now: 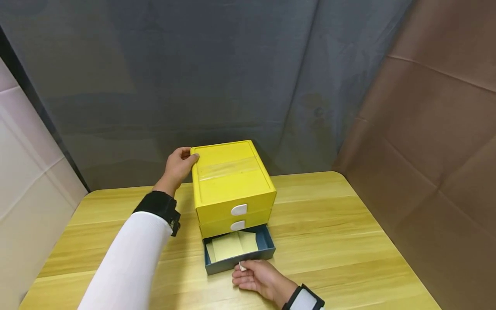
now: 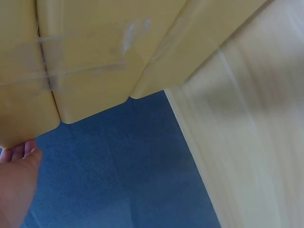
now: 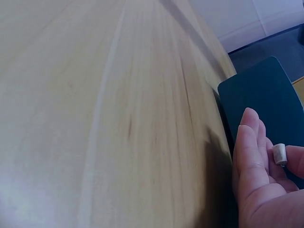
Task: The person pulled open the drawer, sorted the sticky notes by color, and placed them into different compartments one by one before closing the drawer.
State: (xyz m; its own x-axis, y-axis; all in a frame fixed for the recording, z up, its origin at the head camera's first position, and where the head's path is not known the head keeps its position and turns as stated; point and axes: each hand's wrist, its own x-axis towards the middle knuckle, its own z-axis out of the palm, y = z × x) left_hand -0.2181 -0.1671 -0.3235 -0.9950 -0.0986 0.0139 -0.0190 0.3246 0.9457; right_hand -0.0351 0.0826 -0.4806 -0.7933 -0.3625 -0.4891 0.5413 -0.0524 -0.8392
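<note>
A yellow drawer box [image 1: 232, 172] with a strip of clear tape across its top stands on the table. My left hand [image 1: 179, 168] grips its back left corner, thumb on the top; in the left wrist view, the hand [image 2: 19, 183] shows only partly against the box's taped side [image 2: 95, 57]. The bottom dark blue drawer [image 1: 267, 241] is pulled out and holds pale yellow paper pieces [image 1: 228, 247]. At its front, my right hand [image 1: 259, 277] pinches the small white handle [image 3: 280, 154] between thumb and fingers. The two upper drawers, with white pulls [image 1: 239, 209], are closed.
The wood-grain table [image 1: 329, 241] extends around the box on both sides. A grey curtain [image 1: 232, 77] hangs behind it, a brown cloth [image 1: 434, 150] at the right and a pale cloth [image 1: 31, 185] at the left.
</note>
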